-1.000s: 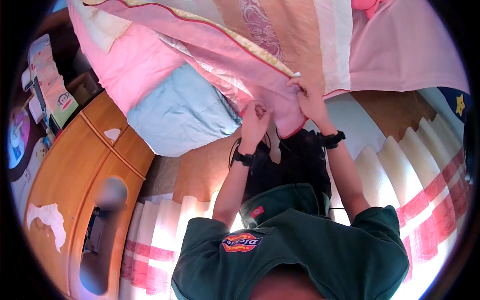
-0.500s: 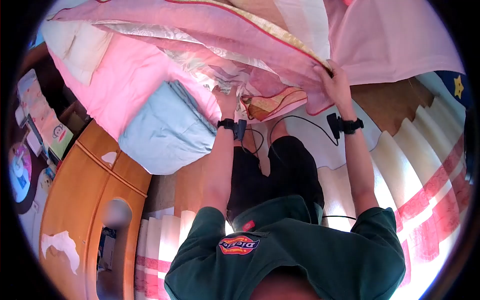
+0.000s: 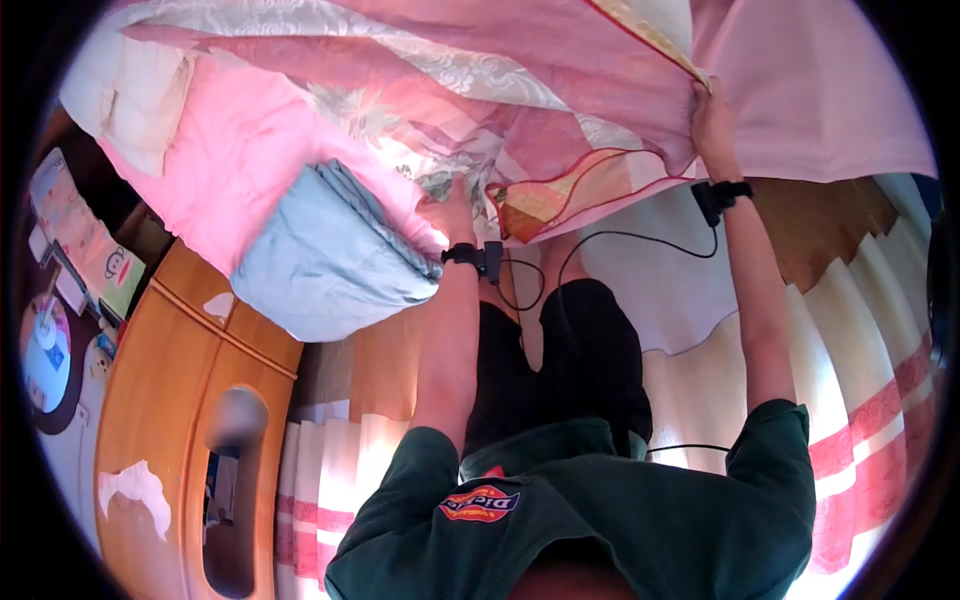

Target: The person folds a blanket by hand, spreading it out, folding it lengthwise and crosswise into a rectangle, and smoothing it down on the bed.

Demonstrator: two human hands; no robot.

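Observation:
A pink patterned bedspread (image 3: pixel 430 95) with white lace-like bands, grey leaf prints and red-and-gold edging spreads across the bed. My right hand (image 3: pixel 714 120) grips its edged border at the upper right, fingers wrapped over the trim. Lower and to the left, my left hand (image 3: pixel 452 208) is closed on gathered folds of the same cloth; its fingertips are partly hidden. One corner with a gold-and-red border hangs between my hands, above my knees. Beside my left hand, a folded grey-blue cloth (image 3: pixel 330 255) lies on the plain pink sheet (image 3: pixel 245 130).
A whitish pillow (image 3: pixel 150 105) lies at the upper left. To the left stand a wooden cabinet (image 3: pixel 160 400) and a side table with small items. Pale curtains (image 3: pixel 850 340) with pink bands hang behind me on both sides. Black cables run from my wrist straps.
My right hand has moved up and to the right, drawing the bedspread's edge with it, so more patterned cloth shows spread out. My left hand has shifted only slightly.

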